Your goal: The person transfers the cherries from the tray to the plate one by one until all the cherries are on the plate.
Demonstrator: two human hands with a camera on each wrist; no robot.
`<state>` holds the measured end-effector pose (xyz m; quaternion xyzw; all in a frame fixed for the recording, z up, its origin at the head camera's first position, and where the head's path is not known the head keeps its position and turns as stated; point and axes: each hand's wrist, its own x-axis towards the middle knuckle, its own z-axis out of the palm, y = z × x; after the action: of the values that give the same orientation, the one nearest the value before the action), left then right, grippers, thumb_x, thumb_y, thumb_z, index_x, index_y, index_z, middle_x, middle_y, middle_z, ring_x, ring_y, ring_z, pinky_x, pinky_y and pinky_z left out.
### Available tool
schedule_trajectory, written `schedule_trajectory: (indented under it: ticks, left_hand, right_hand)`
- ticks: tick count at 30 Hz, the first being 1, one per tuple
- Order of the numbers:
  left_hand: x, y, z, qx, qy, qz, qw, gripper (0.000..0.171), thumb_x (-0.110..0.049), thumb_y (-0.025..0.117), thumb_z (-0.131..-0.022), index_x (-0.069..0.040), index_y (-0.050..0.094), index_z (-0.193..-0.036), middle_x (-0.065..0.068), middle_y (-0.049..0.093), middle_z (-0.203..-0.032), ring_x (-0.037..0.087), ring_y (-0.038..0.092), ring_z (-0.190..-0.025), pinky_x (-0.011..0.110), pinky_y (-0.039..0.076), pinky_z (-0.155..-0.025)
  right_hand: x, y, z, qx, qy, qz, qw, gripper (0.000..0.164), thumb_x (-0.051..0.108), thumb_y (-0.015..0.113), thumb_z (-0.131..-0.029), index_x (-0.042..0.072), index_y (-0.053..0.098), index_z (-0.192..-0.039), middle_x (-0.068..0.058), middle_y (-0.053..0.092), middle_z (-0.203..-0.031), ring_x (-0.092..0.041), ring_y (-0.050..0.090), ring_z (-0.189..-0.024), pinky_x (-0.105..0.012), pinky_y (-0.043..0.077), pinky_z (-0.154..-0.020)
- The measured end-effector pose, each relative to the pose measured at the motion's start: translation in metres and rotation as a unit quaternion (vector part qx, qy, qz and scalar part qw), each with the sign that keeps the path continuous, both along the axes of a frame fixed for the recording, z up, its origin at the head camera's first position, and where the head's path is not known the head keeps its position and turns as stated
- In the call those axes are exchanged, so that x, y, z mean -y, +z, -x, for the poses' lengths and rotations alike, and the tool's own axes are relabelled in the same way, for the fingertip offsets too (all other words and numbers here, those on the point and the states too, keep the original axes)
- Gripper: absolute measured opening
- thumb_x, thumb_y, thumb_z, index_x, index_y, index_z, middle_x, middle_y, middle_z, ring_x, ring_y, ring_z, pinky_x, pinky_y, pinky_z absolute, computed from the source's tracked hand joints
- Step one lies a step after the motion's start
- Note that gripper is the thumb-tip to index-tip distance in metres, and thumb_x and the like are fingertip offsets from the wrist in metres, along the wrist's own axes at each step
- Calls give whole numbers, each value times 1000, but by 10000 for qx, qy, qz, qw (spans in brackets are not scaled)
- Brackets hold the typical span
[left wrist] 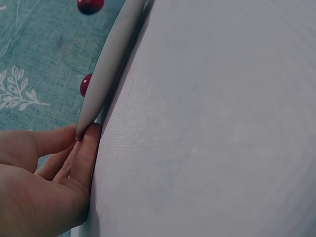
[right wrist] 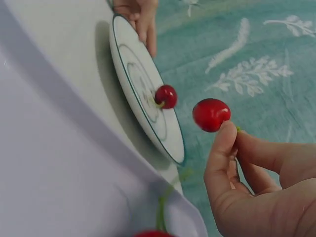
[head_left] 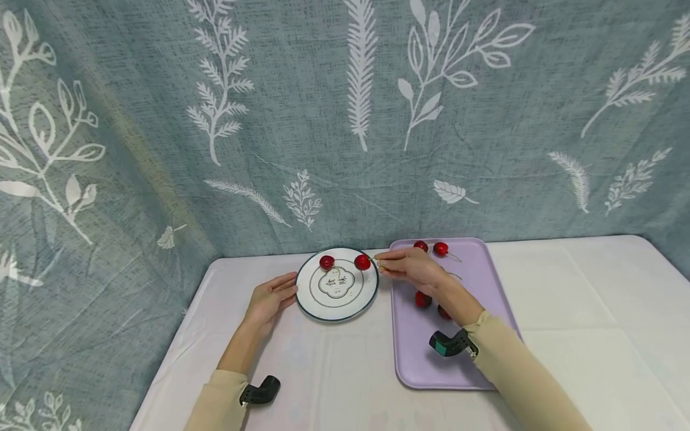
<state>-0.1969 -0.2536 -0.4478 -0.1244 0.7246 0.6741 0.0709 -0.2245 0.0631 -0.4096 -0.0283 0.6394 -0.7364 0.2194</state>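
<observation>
A white plate (head_left: 323, 306) with a dark blue rim and printed characters stands on the table's left half. My left hand (head_left: 268, 300) pinches its left edge, thumb above and fingers beneath, as the left wrist view shows (left wrist: 54, 177). One red cherry (head_left: 326, 262) lies on the plate near the back. My right hand (head_left: 412, 268) pinches the stem of another cherry (right wrist: 211, 115) between thumb and fingertips. In the right wrist view that held cherry hangs clear of the plate's surface, by the plate's right side.
A lilac tray (head_left: 431, 365) lies right of the plate, partly under my right forearm. Several cherries are on it, including one at the back (head_left: 441, 249) and one nearer the front (head_left: 423, 299). A patterned blue-green cloth (head_left: 323, 120) hangs behind the white-covered table (head_left: 593, 311).
</observation>
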Motion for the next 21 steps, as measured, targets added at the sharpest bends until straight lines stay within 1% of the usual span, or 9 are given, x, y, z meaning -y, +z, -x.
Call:
schedule_trajectory:
  ticks: [3,5,9,11,16,21]
  left_hand:
    - [0,1,0,-15,14,11,10000,45,0,58,-96,4,49,-140,24,49,-142,10,61,-107,18,54,-84]
    - [0,1,0,-17,-6,20,10000,45,0,58,-96,4,49,-140,24,49,-143,10,61,-107,18,54,-84]
    - [0,1,-1,-5,-29,-2,10000,45,-1,58,-96,4,49,-140,24,48,-143,11,60,-109,18,54,-84]
    - [0,1,-2,-13,-36,-16,10000,45,0,58,-96,4,49,-140,24,48,-143,12,60,-110,19,54,-84]
    - [0,0,-1,-9,-27,36,10000,44,0,58,-96,3,50,-140,23,49,-142,13,60,-112,19,55,-84]
    - [0,1,-1,-17,-46,59,10000,45,0,58,-96,3,49,-140,23,49,-143,16,59,-115,19,54,-85]
  right_hand:
    - [10,-3,0,33,64,-25,10000,37,-5,54,-97,-15,51,-133,-25,61,-125,-9,66,-88,-29,55,-90]
    - [15,-5,-1,60,83,-58,9999,36,-5,54,-97,-15,52,-132,-26,60,-125,-8,66,-87,-26,56,-87]
    - [26,-9,-2,125,66,-42,9999,35,-5,54,-96,-15,54,-130,-20,65,-116,-8,65,-83,-21,57,-80]
    - [32,-10,-3,126,66,16,9999,35,-6,54,-96,-16,54,-129,-19,66,-114,-7,65,-82,-20,56,-78]
    - [43,-12,-4,91,113,162,9998,34,-7,54,-96,-17,54,-128,-25,63,-119,-9,65,-84,-20,56,-80]
    - [53,-11,-4,163,118,226,9995,34,-7,53,-96,-16,54,-129,-25,62,-119,-9,65,-85,-20,56,-80]
